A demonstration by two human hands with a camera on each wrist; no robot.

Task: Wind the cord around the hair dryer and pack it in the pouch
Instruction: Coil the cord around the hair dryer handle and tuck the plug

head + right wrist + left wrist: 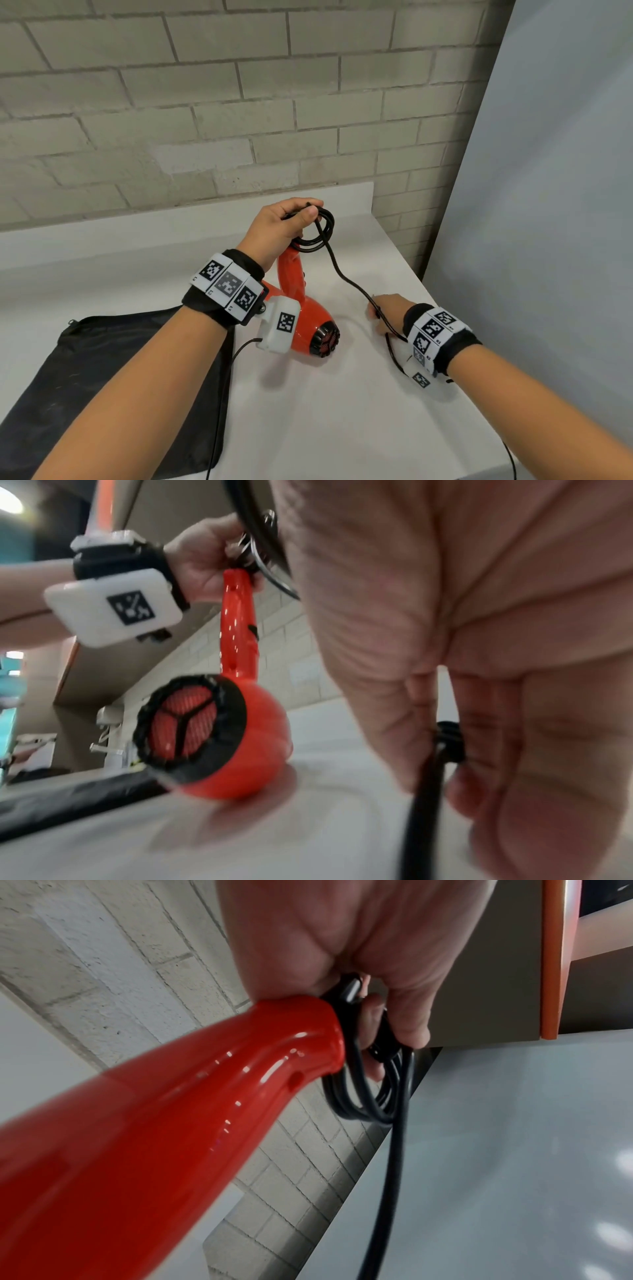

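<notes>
A red hair dryer (pixel 308 325) stands on the white table (pixel 325 411) with its body down and its handle (pixel 291 274) pointing up; its round black grille (pixel 188 723) faces the right wrist camera. My left hand (pixel 287 222) grips the top of the handle (pixel 205 1083) together with several coiled loops of black cord (pixel 322 229). From the coil (pixel 366 1096) the cord runs down to my right hand (pixel 383 313), which pinches the cord (pixel 435 764) just above the table. A black pouch (pixel 120 377) lies flat at the left, under my left forearm.
A grey brick wall (pixel 205 102) stands behind the table, and a grey panel (pixel 548 205) closes the right side. The table's right edge (pixel 479 377) lies close to my right wrist. Thin cables hang from both wrist cameras.
</notes>
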